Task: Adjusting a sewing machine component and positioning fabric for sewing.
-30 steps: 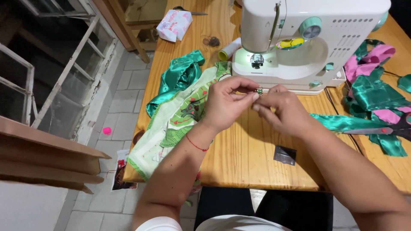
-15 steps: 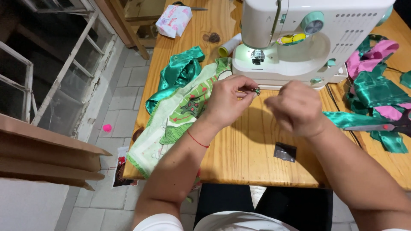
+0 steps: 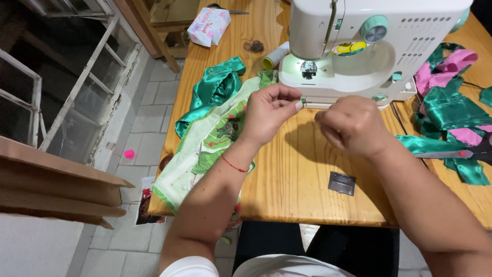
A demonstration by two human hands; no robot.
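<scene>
Thumb and forefinger of the left hand [image 3: 269,115] pinch a tiny green item [image 3: 303,101], too small to identify, just in front of the white sewing machine [image 3: 359,46]. The right hand [image 3: 351,125] is curled closed close beside it; whether it holds anything cannot be told. Both hover over the wooden table [image 3: 297,179], with patterned green cloth [image 3: 210,143] to the left, a small metal plate [image 3: 342,183] below, and scissors [image 3: 461,153] on satin scraps [image 3: 451,110] to the right.
</scene>
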